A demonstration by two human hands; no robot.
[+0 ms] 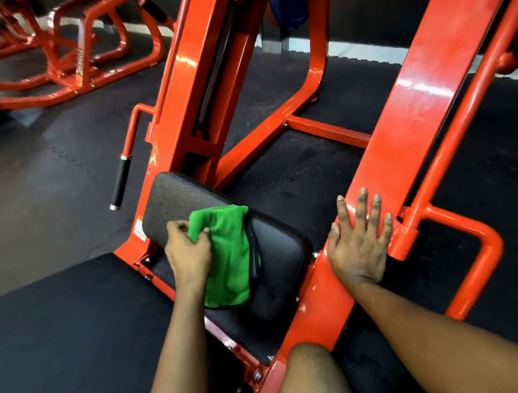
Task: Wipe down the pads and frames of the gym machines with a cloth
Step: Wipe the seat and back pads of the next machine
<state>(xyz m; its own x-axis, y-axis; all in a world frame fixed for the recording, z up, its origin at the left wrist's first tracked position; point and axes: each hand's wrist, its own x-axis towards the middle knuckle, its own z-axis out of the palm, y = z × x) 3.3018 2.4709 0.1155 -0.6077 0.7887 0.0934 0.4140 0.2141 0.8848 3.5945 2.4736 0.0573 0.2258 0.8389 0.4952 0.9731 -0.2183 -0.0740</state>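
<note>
Knee [312, 377] beside orange frame [403, 128] | right hand [357, 251] flat on it, fingers [375, 210] straight, bracing me | left hand [188, 252] pinches green cloth [228, 248] onto black pad [282, 250] to wipe.

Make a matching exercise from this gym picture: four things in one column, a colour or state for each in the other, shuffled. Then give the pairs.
Column one
1. cloth
2. right hand
3. frame
4. left hand

Column two
A. orange
B. gripping the cloth
C. green
D. flat on the frame, fingers spread

Pairs: 1-C, 2-D, 3-A, 4-B
</note>
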